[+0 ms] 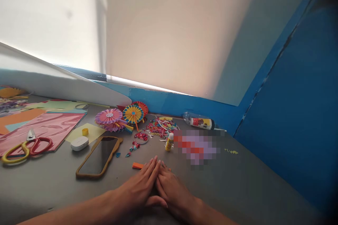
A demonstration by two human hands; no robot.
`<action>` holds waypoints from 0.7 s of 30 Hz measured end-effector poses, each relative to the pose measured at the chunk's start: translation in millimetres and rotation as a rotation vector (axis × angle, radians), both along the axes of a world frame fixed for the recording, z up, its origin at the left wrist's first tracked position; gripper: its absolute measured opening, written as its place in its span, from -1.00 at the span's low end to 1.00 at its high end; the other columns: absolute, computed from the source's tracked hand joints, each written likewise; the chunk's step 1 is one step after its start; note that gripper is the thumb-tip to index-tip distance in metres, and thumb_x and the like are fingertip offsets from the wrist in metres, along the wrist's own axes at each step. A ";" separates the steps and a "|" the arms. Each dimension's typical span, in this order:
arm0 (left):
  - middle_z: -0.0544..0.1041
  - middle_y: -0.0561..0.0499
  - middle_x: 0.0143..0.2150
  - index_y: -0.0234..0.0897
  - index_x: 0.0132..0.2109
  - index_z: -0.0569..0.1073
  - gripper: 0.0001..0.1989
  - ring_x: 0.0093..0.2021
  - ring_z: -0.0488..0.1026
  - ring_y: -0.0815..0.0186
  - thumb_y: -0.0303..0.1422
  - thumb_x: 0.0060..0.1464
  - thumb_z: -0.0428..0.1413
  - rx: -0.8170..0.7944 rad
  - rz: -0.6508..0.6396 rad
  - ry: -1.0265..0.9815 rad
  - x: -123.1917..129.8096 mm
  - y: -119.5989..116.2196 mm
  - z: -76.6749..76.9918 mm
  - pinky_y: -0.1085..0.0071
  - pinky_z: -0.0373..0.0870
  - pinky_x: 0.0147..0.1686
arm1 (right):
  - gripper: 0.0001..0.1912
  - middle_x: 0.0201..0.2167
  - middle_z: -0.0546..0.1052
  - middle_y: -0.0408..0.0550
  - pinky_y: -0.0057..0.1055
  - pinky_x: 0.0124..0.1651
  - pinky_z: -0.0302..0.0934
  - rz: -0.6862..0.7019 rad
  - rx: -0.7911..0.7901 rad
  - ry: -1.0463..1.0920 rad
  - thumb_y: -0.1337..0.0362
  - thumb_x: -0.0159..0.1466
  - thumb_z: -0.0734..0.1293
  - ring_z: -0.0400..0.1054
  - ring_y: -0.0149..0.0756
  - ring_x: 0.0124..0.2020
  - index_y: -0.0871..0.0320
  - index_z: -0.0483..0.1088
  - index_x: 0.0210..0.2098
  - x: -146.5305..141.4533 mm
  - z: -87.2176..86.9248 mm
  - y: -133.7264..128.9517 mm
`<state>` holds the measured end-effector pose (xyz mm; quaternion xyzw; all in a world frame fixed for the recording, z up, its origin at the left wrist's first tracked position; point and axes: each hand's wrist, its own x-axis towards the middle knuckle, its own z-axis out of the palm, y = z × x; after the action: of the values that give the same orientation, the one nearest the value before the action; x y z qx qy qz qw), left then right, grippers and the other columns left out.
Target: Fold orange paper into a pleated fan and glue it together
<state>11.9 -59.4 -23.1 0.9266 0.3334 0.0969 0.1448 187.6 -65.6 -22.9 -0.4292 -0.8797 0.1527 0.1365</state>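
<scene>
My left hand (144, 182) and my right hand (171, 186) meet at the front middle of the grey table, their fingertips touching. Both lie with fingers stretched out over an orange paper strip (137, 165), whose left end shows beside my left fingers. A small bit of orange also peeks out by my right fingers. The rest of the strip is hidden beneath the hands. Just beyond them stands a yellow glue stick (169, 142) with a white cap. A phone (98, 158) in a brown case lies to the left of my left hand.
Scissors (30, 147), a white case (79, 143) and coloured sheets (44, 130) lie left on the table (250, 182). Paper rosettes (133, 113), paper scraps (162, 126) and a bottle (200, 123) are near the blue wall. A blurred purple and red patch (196, 147) is right of the glue stick.
</scene>
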 end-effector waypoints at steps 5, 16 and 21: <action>-0.23 -0.29 0.39 -0.38 0.39 -0.18 -0.16 0.38 -0.23 0.03 0.10 0.21 -0.18 -0.100 0.015 -0.014 -15.2 -2.6 3.8 0.04 -0.05 0.31 | -0.53 0.29 0.19 0.12 -0.14 0.39 -0.21 0.037 0.009 0.010 0.31 0.42 0.01 0.00 -0.21 0.33 0.26 0.19 0.26 -0.7 7.5 -3.3; -0.11 -0.22 0.37 -0.28 0.38 -0.08 -0.24 0.37 -0.07 0.05 0.08 0.23 -0.16 0.065 0.028 0.088 -53.1 5.7 -6.8 0.07 0.00 0.29 | -0.51 0.33 0.09 0.03 -0.17 0.39 -0.20 0.021 -0.044 -0.005 0.26 0.44 -0.04 -0.09 -0.26 0.36 0.23 0.08 0.31 0.2 16.7 -7.5; 0.01 -0.27 0.35 -0.37 0.35 0.05 -0.24 0.35 0.03 0.05 0.10 0.22 -0.19 0.142 0.052 0.148 -58.7 3.7 -1.0 0.05 -0.02 0.29 | -0.50 0.33 0.08 0.03 -0.17 0.39 -0.19 0.006 -0.046 -0.018 0.23 0.44 -0.05 -0.09 -0.26 0.36 0.24 0.07 0.31 9.7 14.2 -8.4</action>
<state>-46.8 -55.7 -24.1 0.9302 0.3593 0.0555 0.0510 197.3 -73.9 -8.7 -0.4311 -0.8784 0.1694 0.1183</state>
